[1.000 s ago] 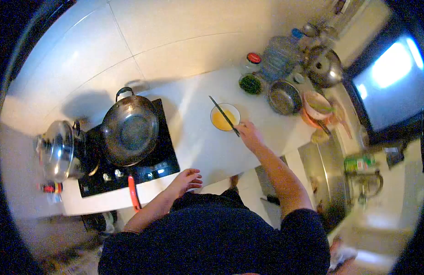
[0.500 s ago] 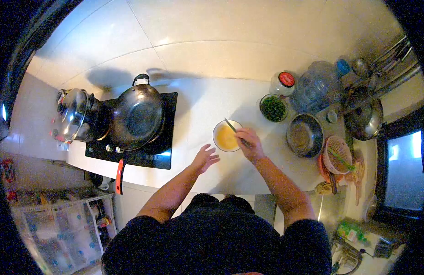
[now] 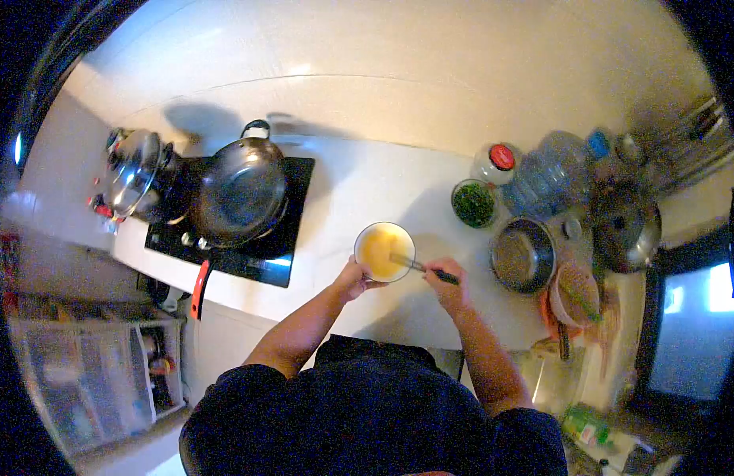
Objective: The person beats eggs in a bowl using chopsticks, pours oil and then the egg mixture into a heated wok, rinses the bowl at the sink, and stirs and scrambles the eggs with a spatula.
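My left hand (image 3: 353, 280) grips the lower left side of a white bowl (image 3: 411, 263) with a dark rim. Inside it is a yellow liquid (image 3: 378, 251) that looks like beaten egg. My right hand (image 3: 449, 287) is closed around the black handle of a slim utensil (image 3: 415, 264), whose grey end dips into the liquid; what kind of end it has is hidden.
A wok (image 3: 243, 192) sits on the black cooktop (image 3: 300, 208) at left, beside a lidded pot (image 3: 137, 173). To the right are a bowl of chopped greens (image 3: 473, 203), a red-lidded jar (image 3: 494, 164), a large plastic bottle (image 3: 548, 174), a dark pan (image 3: 523, 254) and a pink basket (image 3: 576, 295).
My left hand, free and spread before, now holds the bowl, which looks tilted or lifted. My right hand has moved lower right of the bowl, with the utensil's end now in the liquid.
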Motion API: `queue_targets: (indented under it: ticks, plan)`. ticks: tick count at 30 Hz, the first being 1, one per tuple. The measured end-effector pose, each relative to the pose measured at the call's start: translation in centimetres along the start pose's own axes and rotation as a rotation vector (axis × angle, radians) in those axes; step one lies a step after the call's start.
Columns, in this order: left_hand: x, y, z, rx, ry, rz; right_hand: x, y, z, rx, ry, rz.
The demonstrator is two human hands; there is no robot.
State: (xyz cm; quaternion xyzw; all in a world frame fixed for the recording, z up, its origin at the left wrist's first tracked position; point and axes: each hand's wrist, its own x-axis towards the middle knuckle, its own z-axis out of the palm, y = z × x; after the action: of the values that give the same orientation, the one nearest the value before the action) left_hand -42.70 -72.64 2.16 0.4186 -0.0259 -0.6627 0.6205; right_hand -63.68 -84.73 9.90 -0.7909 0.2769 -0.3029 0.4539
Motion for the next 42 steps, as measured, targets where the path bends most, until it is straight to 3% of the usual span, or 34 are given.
queue_targets:
  ticks: [3,4,7,8,11,14,17,18,21,22,25,26,29,32,35,38,41,42]
  plan:
    - [-2.5,-0.6,-0.9,-0.053,-0.010,0.051,-0.2,1.5,1.4,0.476,0.027,0.374]
    - [-4.2,-0.1,0.2,-0.031,0.013,0.112,0.3,0.3,0.8,0.481,0.104,0.367]
    - [-7.9,1.8,2.9,-0.007,0.169,0.177,0.3,0.8,1.2,0.350,-0.067,0.231]
    - [-8.4,1.9,2.6,-0.037,0.144,0.211,0.3,0.2,1.4,0.337,-0.163,0.076]
    - [-10.2,2.0,1.8,-0.061,0.147,0.290,1.8,-3.4,1.8,0.490,0.072,0.307]
    - [-11.5,3.3,3.2,0.001,0.295,0.333,1.8,-3.0,2.1,0.240,-0.227,0.087]
    - [-12.7,3.7,2.6,0.013,0.335,0.361,2.6,-7.1,2.9,0.527,-0.121,0.302]
    - [-13.2,4.1,2.9,-0.010,0.319,0.383,3.3,-6.8,3.6,0.666,0.047,0.281]
    - [-13.2,5.0,2.5,0.009,0.302,0.404,3.1,-7.2,3.4,0.440,-0.308,0.212]
    - [-13.5,4.8,2.3,0.026,0.308,0.393,3.2,-7.7,3.6,0.515,-0.346,0.156]
    - [-14.2,5.0,2.2,-0.009,0.300,0.460,4.5,-8.1,4.8,0.725,0.084,0.283]
    - [-14.3,5.2,2.6,-0.002,0.311,0.464,4.6,-6.9,4.6,0.468,-0.064,0.308]
    - [-14.5,5.4,2.1,-0.004,0.336,0.442,3.8,-8.8,4.9,0.589,-0.287,0.237]
    - [-14.7,5.5,2.1,0.006,0.319,0.475,4.5,-8.6,5.4,0.568,0.047,0.233]
    - [-14.1,5.3,0.6,-0.027,0.292,0.470,3.8,-8.8,5.3,0.527,-0.331,0.157]
    - [-14.7,5.5,0.6,-0.031,0.287,0.473,5.0,-8.8,5.7,0.639,0.073,0.236]
    - [-15.7,6.4,1.8,0.004,0.360,0.488,4.3,-9.5,5.5,0.537,-0.341,0.153]
    - [-15.8,6.6,1.5,-0.016,0.363,0.495,4.5,-9.9,5.6,0.570,-0.220,0.170]
